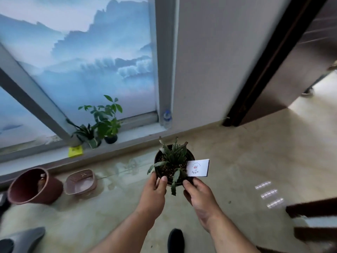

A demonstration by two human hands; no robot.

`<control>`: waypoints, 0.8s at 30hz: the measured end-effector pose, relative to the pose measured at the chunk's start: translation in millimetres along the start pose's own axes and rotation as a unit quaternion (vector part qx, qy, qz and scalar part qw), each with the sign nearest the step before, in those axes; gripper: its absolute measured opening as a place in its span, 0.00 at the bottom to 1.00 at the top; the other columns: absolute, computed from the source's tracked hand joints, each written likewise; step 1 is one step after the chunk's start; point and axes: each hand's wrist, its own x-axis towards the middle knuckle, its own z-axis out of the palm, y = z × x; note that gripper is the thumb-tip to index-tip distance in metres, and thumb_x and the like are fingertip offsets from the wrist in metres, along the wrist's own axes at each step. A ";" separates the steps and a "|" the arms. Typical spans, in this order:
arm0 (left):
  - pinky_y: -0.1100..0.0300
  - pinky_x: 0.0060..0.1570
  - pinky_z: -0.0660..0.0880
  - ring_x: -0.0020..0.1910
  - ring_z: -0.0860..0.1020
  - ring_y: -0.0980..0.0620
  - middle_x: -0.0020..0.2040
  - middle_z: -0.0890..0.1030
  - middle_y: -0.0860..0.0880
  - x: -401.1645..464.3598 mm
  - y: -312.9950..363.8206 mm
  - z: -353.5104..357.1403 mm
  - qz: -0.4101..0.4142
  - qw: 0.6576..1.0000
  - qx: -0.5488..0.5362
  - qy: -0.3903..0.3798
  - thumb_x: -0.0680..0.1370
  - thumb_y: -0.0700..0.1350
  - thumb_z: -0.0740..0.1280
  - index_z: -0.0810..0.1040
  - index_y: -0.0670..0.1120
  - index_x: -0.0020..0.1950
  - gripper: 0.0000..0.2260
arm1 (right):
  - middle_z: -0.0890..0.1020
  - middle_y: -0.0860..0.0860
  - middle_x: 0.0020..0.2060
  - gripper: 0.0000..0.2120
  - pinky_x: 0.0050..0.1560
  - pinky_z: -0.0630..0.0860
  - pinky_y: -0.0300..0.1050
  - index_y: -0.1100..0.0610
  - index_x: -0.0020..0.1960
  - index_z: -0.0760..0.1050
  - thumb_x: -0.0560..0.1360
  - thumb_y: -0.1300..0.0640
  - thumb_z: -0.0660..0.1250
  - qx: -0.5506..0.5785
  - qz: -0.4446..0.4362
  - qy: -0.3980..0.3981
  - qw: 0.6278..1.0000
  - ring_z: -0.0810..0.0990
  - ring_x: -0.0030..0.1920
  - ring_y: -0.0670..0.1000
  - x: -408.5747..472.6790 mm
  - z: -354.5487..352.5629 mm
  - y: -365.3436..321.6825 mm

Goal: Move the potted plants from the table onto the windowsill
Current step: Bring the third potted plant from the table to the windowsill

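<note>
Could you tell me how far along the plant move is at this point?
Done: two potted plants stand on the windowsill. In hand: the left hand and right hand carry a third black pot above the floor. Left: setting it on the sill; the table is mostly out of view.

Your small dark potted succulent (173, 162) upright, white label at rim, two leafy potted plants (104, 128) on windowsill (138, 132)

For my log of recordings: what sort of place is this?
Probably a room in a home or office, beside a low window. The windowsill already carries two potted plants, the floor is glossy tile, and both hands carry a pot.
</note>
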 end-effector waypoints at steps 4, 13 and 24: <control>0.56 0.63 0.76 0.59 0.81 0.59 0.54 0.85 0.60 60.4 9.7 -18.7 -0.016 0.999 -0.023 0.038 0.84 0.46 0.61 0.76 0.57 0.61 0.10 | 0.85 0.50 0.47 0.08 0.54 0.75 0.45 0.51 0.55 0.84 0.80 0.52 0.67 -0.030 0.012 -0.034 0.999 0.79 0.47 0.44 68.7 23.8 -20.6; 0.59 0.60 0.75 0.57 0.81 0.61 0.55 0.85 0.60 167.3 14.6 -63.4 -0.035 0.992 -0.074 0.091 0.84 0.45 0.60 0.75 0.54 0.64 0.11 | 0.89 0.45 0.49 0.09 0.50 0.76 0.36 0.56 0.58 0.83 0.83 0.59 0.65 -0.062 0.046 -0.074 0.994 0.84 0.47 0.38 193.1 76.7 -34.4; 0.61 0.60 0.75 0.57 0.81 0.63 0.56 0.85 0.59 303.1 -9.5 -138.6 -0.054 0.988 -0.095 0.107 0.84 0.44 0.61 0.76 0.57 0.62 0.11 | 0.89 0.45 0.48 0.09 0.47 0.76 0.32 0.59 0.56 0.83 0.83 0.63 0.64 -0.073 0.083 -0.070 0.991 0.85 0.48 0.38 325.0 156.3 -20.3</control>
